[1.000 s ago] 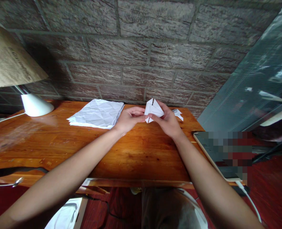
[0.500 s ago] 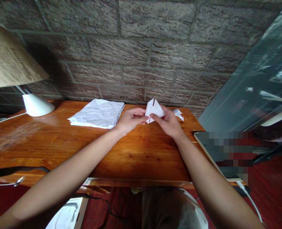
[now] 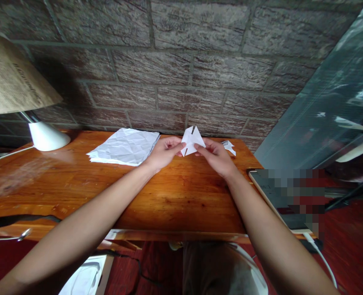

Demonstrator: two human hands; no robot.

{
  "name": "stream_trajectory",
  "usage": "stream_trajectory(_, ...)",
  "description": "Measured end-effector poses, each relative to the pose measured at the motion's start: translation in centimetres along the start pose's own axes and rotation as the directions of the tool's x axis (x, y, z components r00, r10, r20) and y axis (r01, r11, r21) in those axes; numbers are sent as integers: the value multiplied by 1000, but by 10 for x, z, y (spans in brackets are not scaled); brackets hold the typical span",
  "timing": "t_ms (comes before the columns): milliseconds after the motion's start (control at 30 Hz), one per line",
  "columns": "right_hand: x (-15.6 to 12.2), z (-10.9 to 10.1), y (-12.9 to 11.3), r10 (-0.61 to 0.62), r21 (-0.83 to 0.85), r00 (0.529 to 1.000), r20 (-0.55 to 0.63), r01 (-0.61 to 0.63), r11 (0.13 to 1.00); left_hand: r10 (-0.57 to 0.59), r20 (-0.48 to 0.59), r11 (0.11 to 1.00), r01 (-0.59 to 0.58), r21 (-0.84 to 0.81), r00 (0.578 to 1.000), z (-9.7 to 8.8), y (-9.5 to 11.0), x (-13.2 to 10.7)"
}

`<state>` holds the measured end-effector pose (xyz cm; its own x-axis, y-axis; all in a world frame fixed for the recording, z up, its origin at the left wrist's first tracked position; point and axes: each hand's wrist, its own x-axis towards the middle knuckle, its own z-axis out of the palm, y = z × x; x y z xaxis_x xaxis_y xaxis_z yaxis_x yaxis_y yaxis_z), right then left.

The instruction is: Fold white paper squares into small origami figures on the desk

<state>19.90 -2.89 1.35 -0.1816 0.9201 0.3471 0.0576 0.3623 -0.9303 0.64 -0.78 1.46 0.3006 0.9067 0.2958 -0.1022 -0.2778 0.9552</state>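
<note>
A small folded white paper [image 3: 192,139] is held up above the far part of the wooden desk, with pointed flaps at its top and a slit at its lower edge. My left hand [image 3: 166,151] pinches its left side between thumb and fingers. On the other side my right hand [image 3: 214,153] grips it, thumb pressed on the front face and fingers mostly hidden behind. Left of my left hand lies a stack of creased white paper sheets [image 3: 124,145]. Beyond my right hand rests another small folded paper piece [image 3: 229,147].
A lamp [image 3: 48,135] with a brown shade stands at the desk's left. The wooden desk [image 3: 181,200] meets a brick wall [image 3: 169,65] at the back. On the right a tablet-like device [image 3: 270,192] with a white cable overhangs the edge. A black strap [image 3: 21,220] crosses the front left.
The folded paper has shifted slightly left and turned so its face and slits show more fully. My left thumb now rests at its left edge, and both hands still hold it.
</note>
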Motion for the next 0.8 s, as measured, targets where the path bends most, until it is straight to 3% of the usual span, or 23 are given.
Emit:
stream_trajectory(200,-2,-3,-4,65,54,996,-66,-61,997,-26,17,999,27,-35,1000,-2,-4,2)
stream_trajectory(533,-3,3,2,65,69,997,-34,-63,996,21,-48,999,-23,-33,999,2,-3,0)
stream_trajectory(800,-3,9,-2,66,125,993,-95,-54,991,-44,-23,997,43,-69,999,4,-5,0)
